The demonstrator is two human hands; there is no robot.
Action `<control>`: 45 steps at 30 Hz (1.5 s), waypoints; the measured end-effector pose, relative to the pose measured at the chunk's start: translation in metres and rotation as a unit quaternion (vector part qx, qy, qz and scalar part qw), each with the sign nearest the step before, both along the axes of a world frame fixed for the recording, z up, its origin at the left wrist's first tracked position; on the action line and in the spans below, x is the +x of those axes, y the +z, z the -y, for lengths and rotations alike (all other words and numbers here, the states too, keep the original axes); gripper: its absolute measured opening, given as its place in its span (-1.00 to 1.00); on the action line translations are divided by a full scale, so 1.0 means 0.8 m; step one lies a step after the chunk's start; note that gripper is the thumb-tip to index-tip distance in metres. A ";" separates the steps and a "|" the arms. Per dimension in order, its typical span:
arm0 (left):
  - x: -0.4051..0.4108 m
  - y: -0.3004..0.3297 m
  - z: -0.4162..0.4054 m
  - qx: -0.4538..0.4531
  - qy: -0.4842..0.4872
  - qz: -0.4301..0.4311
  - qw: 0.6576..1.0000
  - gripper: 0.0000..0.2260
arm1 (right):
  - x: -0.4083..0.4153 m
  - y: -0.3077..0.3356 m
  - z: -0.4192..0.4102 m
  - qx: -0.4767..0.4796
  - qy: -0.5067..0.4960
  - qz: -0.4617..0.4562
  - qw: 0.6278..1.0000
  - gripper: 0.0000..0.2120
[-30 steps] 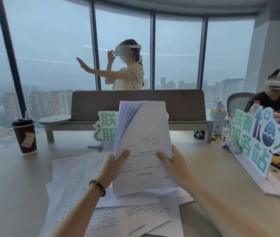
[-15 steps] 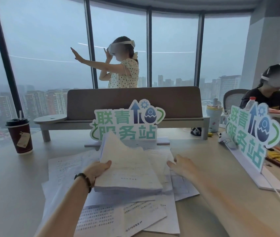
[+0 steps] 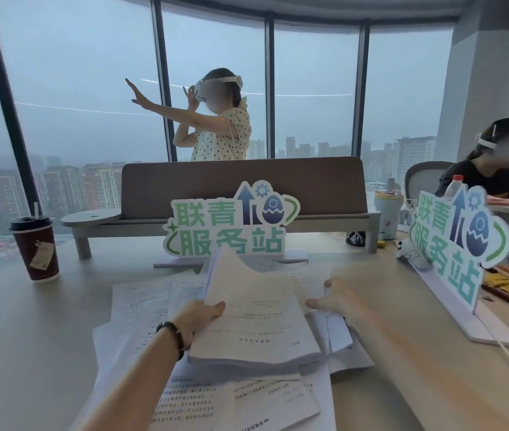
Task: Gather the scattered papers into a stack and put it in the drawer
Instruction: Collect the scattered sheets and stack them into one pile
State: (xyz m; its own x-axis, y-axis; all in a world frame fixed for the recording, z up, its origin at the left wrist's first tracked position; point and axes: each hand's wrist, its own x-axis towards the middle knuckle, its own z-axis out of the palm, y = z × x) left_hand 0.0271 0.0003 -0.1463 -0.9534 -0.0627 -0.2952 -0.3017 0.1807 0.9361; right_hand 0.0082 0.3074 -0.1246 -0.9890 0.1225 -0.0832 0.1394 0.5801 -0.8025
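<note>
Several sheets point(image 3: 141, 309) lie loose, so while the left hand point(image 3: 199, 318) grips the stack point(image 3: 256, 318), the right hand point(image 3: 337, 301), fingers spread and empty, should sweep strays under it.

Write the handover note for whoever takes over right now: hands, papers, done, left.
Left hand: grips the thick white stack of printed papers at its left edge; the stack lies on the scattered sheets.
Right hand: open, blurred, reaching for loose white sheets right of the stack.
Done: part of the papers stacked.
Left: gather the loose printed sheets on the beige table, then put the stack away. No drawer in view.
</note>
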 end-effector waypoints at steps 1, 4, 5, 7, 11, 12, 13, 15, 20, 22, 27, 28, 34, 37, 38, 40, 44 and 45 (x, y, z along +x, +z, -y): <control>0.001 0.000 -0.002 -0.002 -0.002 -0.001 1.000 -0.67 | 0.001 -0.001 0.001 -0.009 -0.005 -0.001 1.000 -0.25; 0.003 0.006 -0.006 0.010 -0.006 -0.005 1.000 -0.67 | 0.001 -0.006 0.002 -0.024 -0.012 -0.012 1.000 -0.17; 0.004 0.010 -0.006 0.014 -0.007 -0.009 1.000 -0.67 | 0.001 -0.006 0.002 -0.022 -0.014 -0.013 1.000 -0.20; 0.004 0.020 0.002 0.016 -0.005 -0.026 1.000 -0.69 | 0.000 -0.005 -0.002 -0.042 -0.015 -0.013 0.999 -0.38; 0.006 0.039 0.022 0.030 0.002 -0.041 0.999 -0.75 | -0.004 -0.002 -0.013 -0.120 -0.012 0.001 0.993 -0.68; 0.006 0.042 0.025 0.035 0.005 -0.045 0.998 -0.77 | -0.006 -0.002 -0.016 -0.126 -0.010 0.010 0.992 -0.65; 0.007 0.044 0.027 0.038 0.008 -0.048 0.998 -0.80 | -0.006 0.000 -0.019 -0.121 -0.004 0.022 0.992 -0.63; 0.010 0.044 0.029 0.035 0.016 -0.051 0.998 -0.83 | -0.005 0.003 -0.022 -0.111 0.009 0.039 0.993 -0.64; 0.013 0.021 0.021 0.042 0.027 -0.017 0.999 -0.81 | 0.000 0.008 -0.020 -0.042 0.030 0.013 0.999 -0.63; 0.015 0.016 0.015 0.052 0.029 -0.010 0.998 -0.80 | -0.001 0.011 -0.019 -0.045 0.014 0.002 0.999 -0.54; 0.018 0.011 0.005 0.060 0.022 -0.008 0.998 -0.76 | -0.006 0.029 -0.019 -0.077 0.008 -0.022 0.997 -0.67; 0.017 0.011 0.003 0.062 0.021 -0.007 0.998 -0.76 | -0.008 0.032 -0.019 -0.089 0.006 -0.020 0.996 -0.68; 0.017 0.012 -0.003 0.054 0.028 -0.001 0.998 -0.78 | -0.018 0.057 -0.018 -0.070 0.002 -0.027 0.997 -0.75; 0.017 0.012 -0.001 0.063 0.023 -0.001 0.998 -0.75 | -0.024 0.049 -0.021 -0.010 -0.008 -0.022 1.000 -0.62; 0.016 0.012 0.000 0.066 0.018 0.000 0.998 -0.74 | -0.027 0.043 -0.022 0.013 -0.011 -0.027 0.999 -0.56; 0.018 0.016 0.000 0.082 0.012 0.003 0.997 -0.75 | -0.026 0.034 -0.025 0.047 -0.016 -0.027 0.998 -0.53; 0.018 0.020 0.001 0.151 0.012 0.019 0.988 -0.80 | -0.026 0.024 -0.031 0.066 -0.005 -0.026 0.997 -0.76; 0.018 0.020 0.001 0.162 0.011 0.021 0.987 -0.80 | -0.025 0.024 -0.031 0.073 -0.003 -0.025 0.997 -0.82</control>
State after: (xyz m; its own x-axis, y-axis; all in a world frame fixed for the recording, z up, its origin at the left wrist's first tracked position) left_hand 0.0417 -0.0006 -0.1301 -0.9390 0.0208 -0.3433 -0.3429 -0.1323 0.9300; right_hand -0.0117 0.3324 -0.1051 -0.9908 0.1348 -0.0153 0.1050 0.6905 -0.7156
